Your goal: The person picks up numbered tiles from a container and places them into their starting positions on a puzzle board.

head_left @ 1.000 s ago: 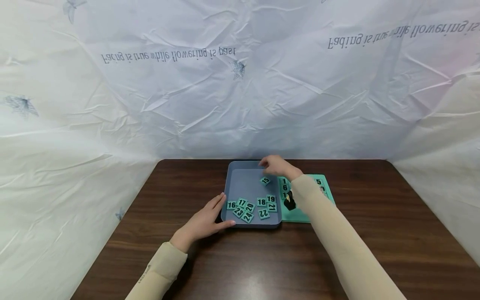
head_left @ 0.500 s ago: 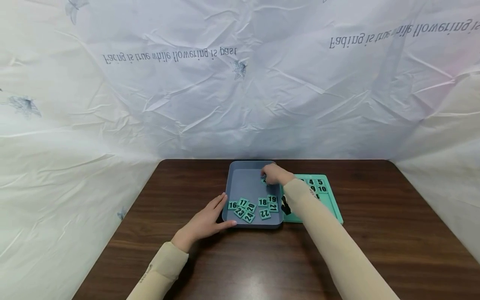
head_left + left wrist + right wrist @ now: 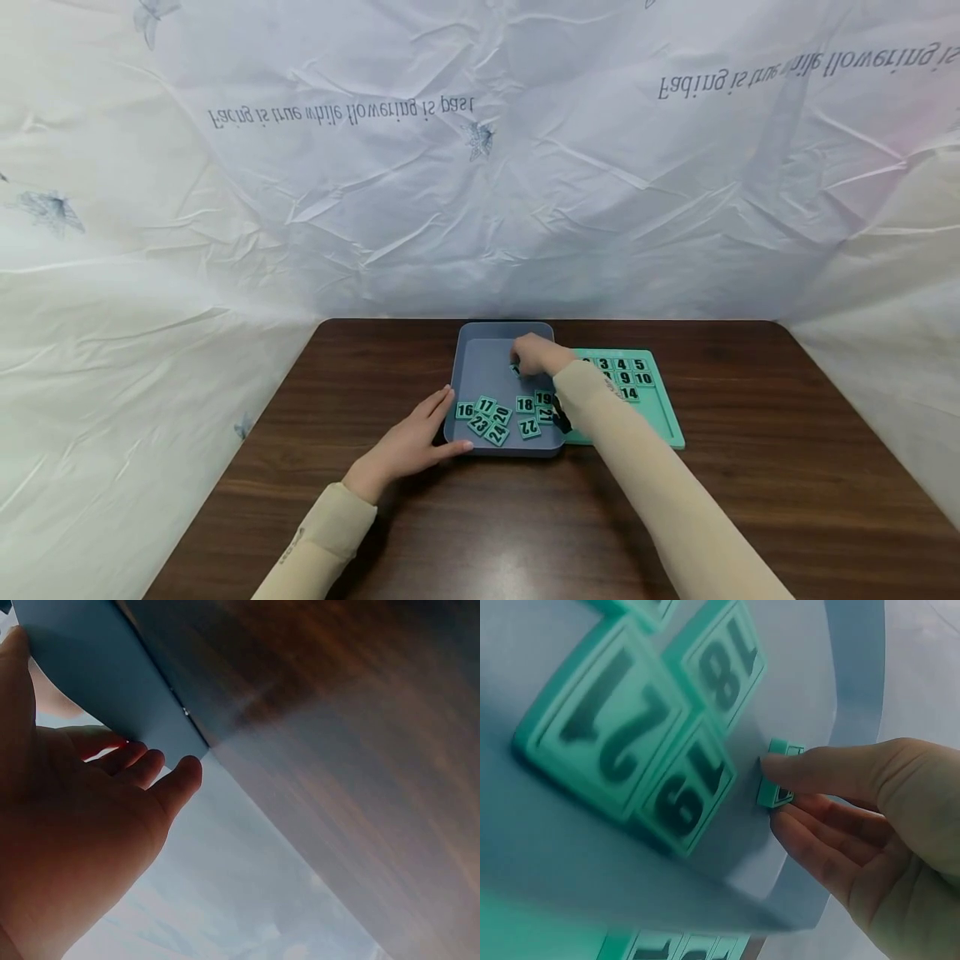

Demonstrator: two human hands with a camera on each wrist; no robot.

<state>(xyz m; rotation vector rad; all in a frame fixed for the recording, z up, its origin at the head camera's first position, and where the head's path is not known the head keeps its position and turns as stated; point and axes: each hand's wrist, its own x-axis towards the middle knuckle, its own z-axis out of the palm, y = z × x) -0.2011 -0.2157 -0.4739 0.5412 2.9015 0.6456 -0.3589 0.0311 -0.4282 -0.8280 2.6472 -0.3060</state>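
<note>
In the head view my right hand [image 3: 538, 353] is low over the back right part of a blue-grey tray [image 3: 483, 358]. Its thumb and fingers pinch a small green number tile [image 3: 772, 796], as the right wrist view shows; most of its number is covered. My left hand [image 3: 408, 442] rests against the tray's left side, thumb at the front rim and fingers extended along the wall. Loose tiles lie toward the front of the tray, among them tile 18 [image 3: 525, 405], tile 22 [image 3: 529, 427] and tile 16 [image 3: 465, 410].
A green board [image 3: 663, 421] adjoins the tray on the right, with rows of numbered tiles at its back; my right sleeve [image 3: 637, 442] hides part of it. Both stand on a dark wooden table [image 3: 375, 358]. A white printed sheet [image 3: 450, 217] hangs behind.
My right hand has come down onto tile 15, pinched it and shifted left and slightly nearer with it. More of the board's numbers show. The left hand stays at the tray.
</note>
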